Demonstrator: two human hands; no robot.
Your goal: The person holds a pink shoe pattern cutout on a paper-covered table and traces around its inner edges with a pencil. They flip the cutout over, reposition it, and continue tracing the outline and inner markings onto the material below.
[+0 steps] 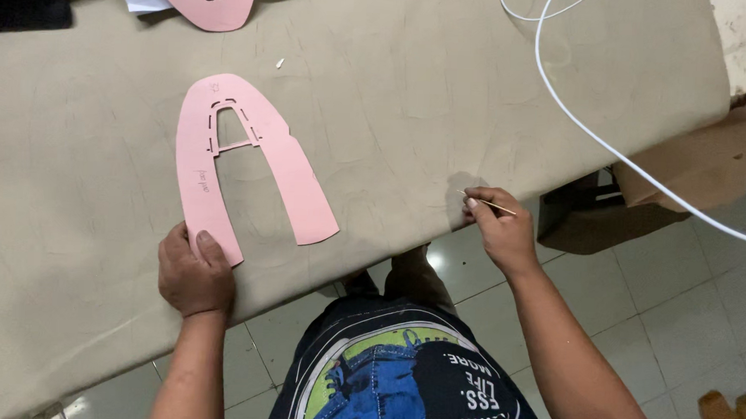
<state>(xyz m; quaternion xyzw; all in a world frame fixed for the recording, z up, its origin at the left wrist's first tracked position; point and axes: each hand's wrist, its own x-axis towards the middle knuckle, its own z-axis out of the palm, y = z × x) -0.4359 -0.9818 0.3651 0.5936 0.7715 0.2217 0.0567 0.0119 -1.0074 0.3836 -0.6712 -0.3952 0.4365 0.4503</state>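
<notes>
A pink horseshoe-shaped paper pattern (259, 152) with slots cut near its closed end lies flat on a beige sheet of material (410, 95). My left hand (192, 273) rests at the sheet's near edge, its thumb pressing the tip of the pattern's left leg. My right hand (496, 226) is at the sheet's near edge further right, pinching a thin pointed stick-like tool (489, 204) between thumb and fingers. The tool's tip points left, just above the sheet.
A second pink pattern (211, 1) lies on white paper at the top edge. A white cable (591, 130) curves across the sheet's right side. A dark box (592, 217) and brown paper (705, 159) sit below the table edge, over tiled floor.
</notes>
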